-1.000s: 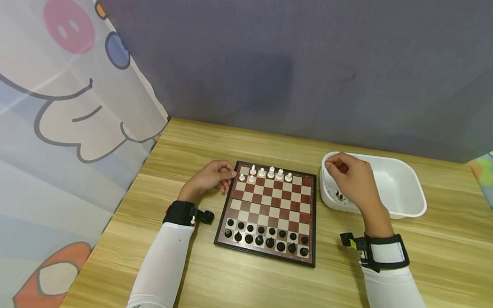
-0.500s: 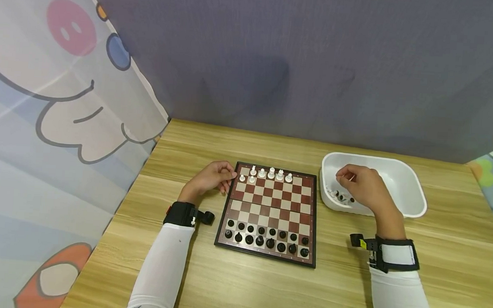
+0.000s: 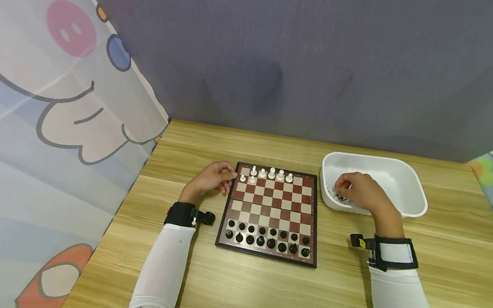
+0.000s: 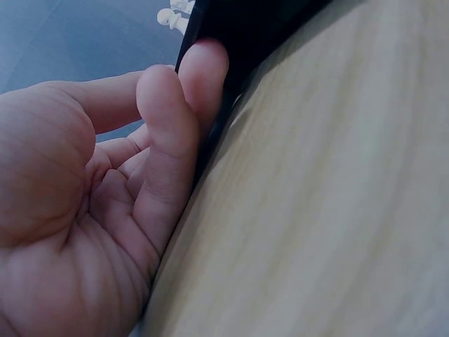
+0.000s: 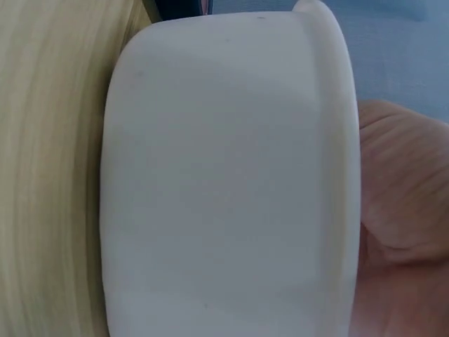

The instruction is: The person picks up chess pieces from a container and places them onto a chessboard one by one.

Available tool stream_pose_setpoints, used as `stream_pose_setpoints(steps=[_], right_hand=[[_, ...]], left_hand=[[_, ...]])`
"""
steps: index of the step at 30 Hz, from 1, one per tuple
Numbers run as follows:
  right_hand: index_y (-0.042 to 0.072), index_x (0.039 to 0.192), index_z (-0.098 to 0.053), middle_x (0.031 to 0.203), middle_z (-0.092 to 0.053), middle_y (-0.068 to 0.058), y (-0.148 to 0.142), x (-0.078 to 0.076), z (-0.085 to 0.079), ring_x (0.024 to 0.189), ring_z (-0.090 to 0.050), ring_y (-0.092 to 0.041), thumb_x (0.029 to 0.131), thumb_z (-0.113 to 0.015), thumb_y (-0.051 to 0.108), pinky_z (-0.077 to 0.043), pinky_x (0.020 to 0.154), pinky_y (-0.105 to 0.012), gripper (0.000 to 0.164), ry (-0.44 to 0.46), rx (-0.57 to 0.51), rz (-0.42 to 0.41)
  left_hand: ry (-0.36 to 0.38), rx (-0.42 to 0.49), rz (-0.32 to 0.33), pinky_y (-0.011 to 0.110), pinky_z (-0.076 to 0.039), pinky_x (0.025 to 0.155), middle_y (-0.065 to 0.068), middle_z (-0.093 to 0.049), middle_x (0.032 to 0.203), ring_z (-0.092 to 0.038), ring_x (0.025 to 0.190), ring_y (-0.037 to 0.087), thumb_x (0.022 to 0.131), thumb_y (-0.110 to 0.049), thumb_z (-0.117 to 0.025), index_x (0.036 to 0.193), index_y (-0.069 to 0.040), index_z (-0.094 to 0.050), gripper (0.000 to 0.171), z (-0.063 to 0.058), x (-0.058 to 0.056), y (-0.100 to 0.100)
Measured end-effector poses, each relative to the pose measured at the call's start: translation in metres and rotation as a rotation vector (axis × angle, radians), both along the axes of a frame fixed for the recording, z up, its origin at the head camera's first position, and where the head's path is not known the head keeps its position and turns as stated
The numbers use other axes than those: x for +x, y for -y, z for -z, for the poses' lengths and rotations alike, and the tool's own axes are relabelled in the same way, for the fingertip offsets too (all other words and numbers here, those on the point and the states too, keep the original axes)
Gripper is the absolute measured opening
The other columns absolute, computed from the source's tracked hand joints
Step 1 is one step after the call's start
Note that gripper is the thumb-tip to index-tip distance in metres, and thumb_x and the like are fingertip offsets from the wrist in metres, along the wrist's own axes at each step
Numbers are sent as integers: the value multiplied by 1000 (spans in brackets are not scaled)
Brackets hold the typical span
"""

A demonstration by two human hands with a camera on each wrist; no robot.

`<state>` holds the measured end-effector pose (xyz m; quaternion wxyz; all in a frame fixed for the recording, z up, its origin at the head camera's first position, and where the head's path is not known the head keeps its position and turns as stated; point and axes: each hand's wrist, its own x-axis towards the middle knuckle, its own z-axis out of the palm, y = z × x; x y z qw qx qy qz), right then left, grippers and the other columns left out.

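Note:
A brown-and-cream chessboard (image 3: 264,210) lies on the table. My left hand (image 3: 212,178) holds its left edge near the far corner, thumb at the black rim and the other fingers bent alongside. White chess pieces (image 3: 272,173) stand at its far end, black ones (image 3: 260,240) fill two rows at the near end. My right hand (image 3: 363,191) reaches down into a white plastic box (image 3: 417,192), bent fingers among loose chess pieces (image 3: 332,194). Whether they grip a piece I cannot tell. In the right wrist view the box wall (image 5: 224,175) hides the fingertips of the right hand (image 5: 403,189).
Wood-grained table (image 3: 263,291) surrounds the board and box. A grey fabric partition (image 3: 302,68) rises along the back, and a cartoon-printed curtain (image 3: 75,115) hangs at the left. The box stands close by the board's right edge.
My right hand has come down and a little to the right, from above the box's left rim into the pieces inside. The left hand stays at the board's edge.

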<state>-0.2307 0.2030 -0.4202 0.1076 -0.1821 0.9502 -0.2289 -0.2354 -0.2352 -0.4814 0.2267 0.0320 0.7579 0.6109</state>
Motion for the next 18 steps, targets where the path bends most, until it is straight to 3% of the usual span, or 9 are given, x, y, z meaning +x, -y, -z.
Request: stream_pose_setpoints(steps=[9,18], right_hand=[[10,91,-73,83,-70,-3,1,0,1,76,-58,-16,93,-71,13,-45,68,-31,4,50,20,14],[10,90,-73,83,-71,-3,1,-1,5,76,-59,-16,93,-69,13,-45,68,-31,6,44,28,19]], left_hand=[[9,-2,-2,25,-58,52,6,-62,75,-61,57,15,104,-14,-60,112,0,-59,15,-1,1,-1],[9,4,-3,25,-58,52,5,-62,74,-61,56,14,104,-13,-60,111,0,-59,15,-1,0,0]])
